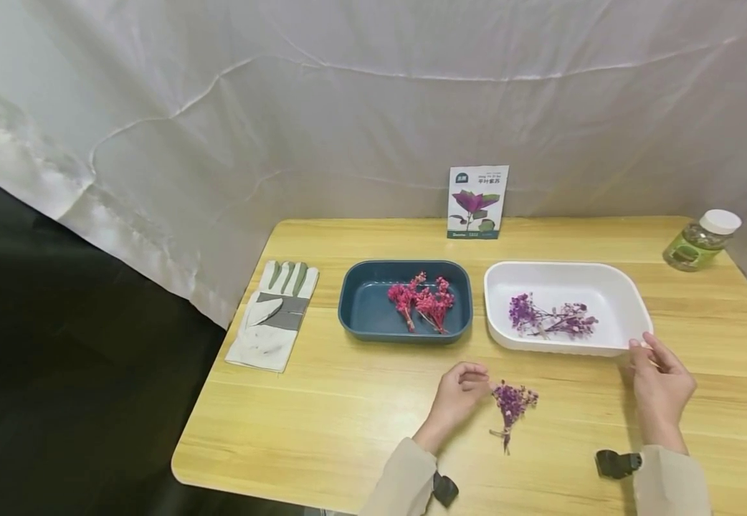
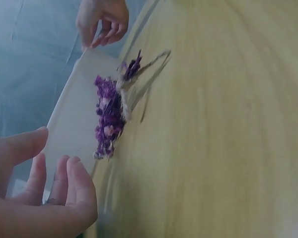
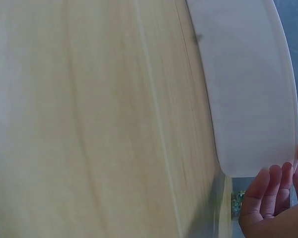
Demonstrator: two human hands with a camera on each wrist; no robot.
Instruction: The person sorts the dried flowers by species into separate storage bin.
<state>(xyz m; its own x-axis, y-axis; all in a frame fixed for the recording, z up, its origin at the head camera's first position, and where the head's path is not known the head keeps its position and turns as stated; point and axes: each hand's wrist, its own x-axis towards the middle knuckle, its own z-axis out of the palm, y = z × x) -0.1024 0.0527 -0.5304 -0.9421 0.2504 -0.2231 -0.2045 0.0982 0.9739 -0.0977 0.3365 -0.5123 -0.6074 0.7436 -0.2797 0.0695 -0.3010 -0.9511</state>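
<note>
My right hand [image 1: 662,387] pinches the rim of the white tray [image 1: 628,304] at its near right corner, thumb and fingers meeting at the edge. Two sprigs of purple dried flowers [image 1: 570,322] lie inside this tray. On the table in front of it is a bunch of purple dried flowers [image 1: 512,401], its stems tied with twine and pointing toward me. Just left of its blooms is my left hand [image 1: 457,398]. A gap shows between thumb and loosely bent fingers in the left wrist view, with nothing held there.
Left of the white tray stands a dark blue tray [image 1: 367,301] with pink dried flowers [image 1: 434,304] in it. A work glove [image 1: 273,330] lies at the table's left. At the back are a seed packet [image 1: 474,203] and a white-capped jar [image 1: 696,247].
</note>
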